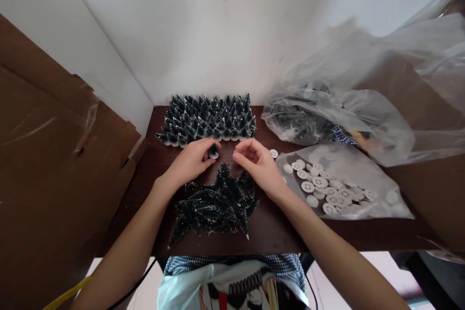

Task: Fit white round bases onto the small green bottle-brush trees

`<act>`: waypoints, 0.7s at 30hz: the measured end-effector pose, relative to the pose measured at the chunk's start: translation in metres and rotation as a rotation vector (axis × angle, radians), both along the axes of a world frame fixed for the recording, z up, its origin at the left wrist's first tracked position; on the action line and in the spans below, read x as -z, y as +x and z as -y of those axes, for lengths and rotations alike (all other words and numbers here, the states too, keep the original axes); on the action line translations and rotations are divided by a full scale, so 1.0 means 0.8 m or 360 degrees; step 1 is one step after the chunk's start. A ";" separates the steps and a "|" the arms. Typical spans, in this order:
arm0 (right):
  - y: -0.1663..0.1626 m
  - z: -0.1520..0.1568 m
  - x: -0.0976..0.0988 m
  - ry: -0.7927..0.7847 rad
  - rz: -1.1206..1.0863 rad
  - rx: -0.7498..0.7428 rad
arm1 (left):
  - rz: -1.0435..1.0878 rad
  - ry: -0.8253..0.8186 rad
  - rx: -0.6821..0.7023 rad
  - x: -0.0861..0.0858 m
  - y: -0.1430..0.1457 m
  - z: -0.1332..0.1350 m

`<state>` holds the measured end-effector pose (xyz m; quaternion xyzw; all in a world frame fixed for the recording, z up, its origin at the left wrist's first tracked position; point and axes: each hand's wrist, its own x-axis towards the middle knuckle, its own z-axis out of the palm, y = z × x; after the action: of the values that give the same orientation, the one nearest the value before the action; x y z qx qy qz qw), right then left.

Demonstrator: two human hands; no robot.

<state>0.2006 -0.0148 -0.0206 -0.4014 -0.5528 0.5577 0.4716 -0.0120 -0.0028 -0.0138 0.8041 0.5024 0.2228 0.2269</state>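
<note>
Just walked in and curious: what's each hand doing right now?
Left hand: closed, holding a small tree by its side.
Right hand: open, loosely curled, nothing visible in it.

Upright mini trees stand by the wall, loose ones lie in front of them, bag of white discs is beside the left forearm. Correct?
One fix: the bag of white discs is beside the right forearm, per the head view. The upright mini trees do stand by the wall, with loose ones in front.
</note>
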 end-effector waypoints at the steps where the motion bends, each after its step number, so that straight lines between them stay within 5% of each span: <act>1: 0.000 0.000 0.001 0.0013 0.0002 0.0014 | 0.0013 -0.0025 0.0010 0.000 -0.001 0.000; 12: 0.001 -0.001 0.006 0.0116 0.0120 0.0044 | 0.0039 -0.0168 0.0063 -0.008 -0.005 0.001; 21: 0.001 0.000 0.006 0.0138 0.0180 0.0044 | 0.0117 0.0353 0.0030 -0.024 -0.006 0.007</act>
<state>0.2012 -0.0152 -0.0253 -0.4191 -0.5965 0.5031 0.4641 -0.0164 -0.0084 0.0050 0.8202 0.4584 0.3041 0.1569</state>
